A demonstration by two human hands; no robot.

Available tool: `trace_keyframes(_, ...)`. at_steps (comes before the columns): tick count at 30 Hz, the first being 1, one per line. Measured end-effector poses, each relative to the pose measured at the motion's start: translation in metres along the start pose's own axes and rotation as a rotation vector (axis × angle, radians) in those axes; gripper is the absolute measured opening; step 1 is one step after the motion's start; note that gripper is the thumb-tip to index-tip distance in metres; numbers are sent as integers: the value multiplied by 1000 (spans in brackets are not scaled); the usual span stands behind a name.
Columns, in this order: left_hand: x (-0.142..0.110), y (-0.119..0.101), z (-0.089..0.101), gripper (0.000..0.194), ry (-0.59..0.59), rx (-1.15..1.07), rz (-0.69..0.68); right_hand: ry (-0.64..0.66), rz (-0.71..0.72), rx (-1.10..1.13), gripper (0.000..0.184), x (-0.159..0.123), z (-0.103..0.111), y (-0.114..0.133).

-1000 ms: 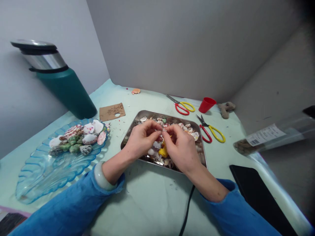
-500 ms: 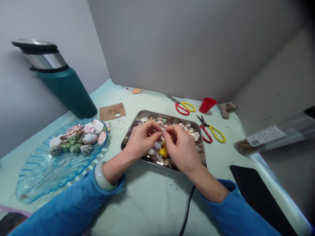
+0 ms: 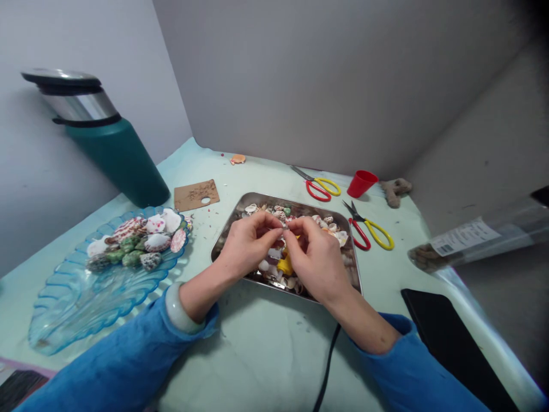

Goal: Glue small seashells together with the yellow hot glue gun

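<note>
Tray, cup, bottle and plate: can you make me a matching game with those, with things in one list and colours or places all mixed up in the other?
Things
1. Tray
2. Cup
3. Bottle
4. Plate

Colours and places
A. red
B. see-through blue
C. beneath the left hand and right hand
D. teal, with a black and silver top

Right pairs: 1-C, 2-A, 3-D, 4-B
</note>
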State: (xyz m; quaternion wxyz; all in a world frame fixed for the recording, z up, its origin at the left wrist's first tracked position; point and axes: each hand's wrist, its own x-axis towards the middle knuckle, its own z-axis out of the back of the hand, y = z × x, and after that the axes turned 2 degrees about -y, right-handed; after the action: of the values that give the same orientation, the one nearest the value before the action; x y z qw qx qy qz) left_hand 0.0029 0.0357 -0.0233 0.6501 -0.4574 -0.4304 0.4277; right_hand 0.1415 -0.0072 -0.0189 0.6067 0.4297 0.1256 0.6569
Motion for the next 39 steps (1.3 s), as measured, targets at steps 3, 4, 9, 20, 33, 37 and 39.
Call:
trace_keyframes(3, 0, 1, 0, 10, 3, -8, -5, -4, 0, 1, 11, 1, 0, 0)
trace_keyframes(4, 0, 1, 0, 9, 2, -7, -7, -6, 0, 3, 11, 1, 0, 0)
trace_keyframes(9, 0, 1, 0, 8, 6, 22, -24, -13, 4, 2, 11, 1, 0, -1)
trace_keyframes(20, 0, 3, 0, 9, 6, 25, -17, -10, 5, 21, 12, 0, 0, -2)
trace_keyframes(33, 1, 4, 0, 9, 0, 52, -22, -4, 6, 16, 12, 0, -1, -4)
trace_keyframes(37, 0, 3, 0, 8, -4, 64, -21, -6, 9, 21, 11, 0, -2, -3)
trace_keyframes(39, 0, 3, 0, 8, -4, 67, -22, -6, 10, 19, 11, 0, -2, -3)
